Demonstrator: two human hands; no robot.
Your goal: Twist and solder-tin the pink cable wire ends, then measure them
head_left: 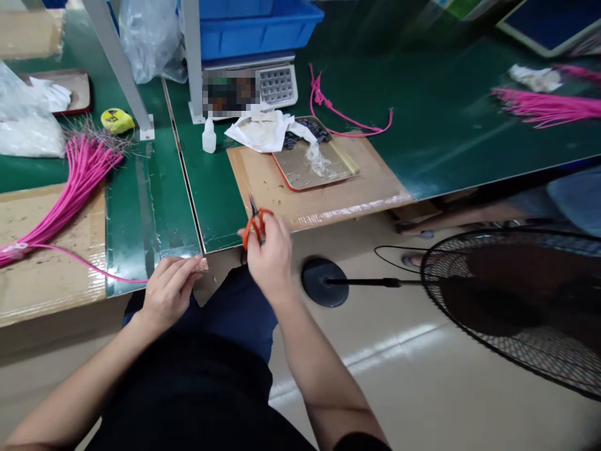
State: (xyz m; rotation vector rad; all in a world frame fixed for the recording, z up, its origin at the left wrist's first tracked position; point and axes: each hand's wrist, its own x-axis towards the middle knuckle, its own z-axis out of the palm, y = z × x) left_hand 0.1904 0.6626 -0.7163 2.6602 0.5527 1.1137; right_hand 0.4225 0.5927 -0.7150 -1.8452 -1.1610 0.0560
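Observation:
My left hand is closed at the table's front edge, and a pink cable runs into it from the left. At its fingertips shows a small pinkish-brown patch; I cannot tell whether it is a finger wrap or a separate piece. Just right of it, my right hand grips a pair of orange-handled scissors, blades pointing away from me. The cable comes from a tied bundle of pink cables with frayed grey wire ends, lying on cardboard at the left.
Ahead lie a tray with dark small parts on cardboard, a white dropper bottle, a scale under a blue bin, and a yellow tape measure. A floor fan stands right, near another person's leg.

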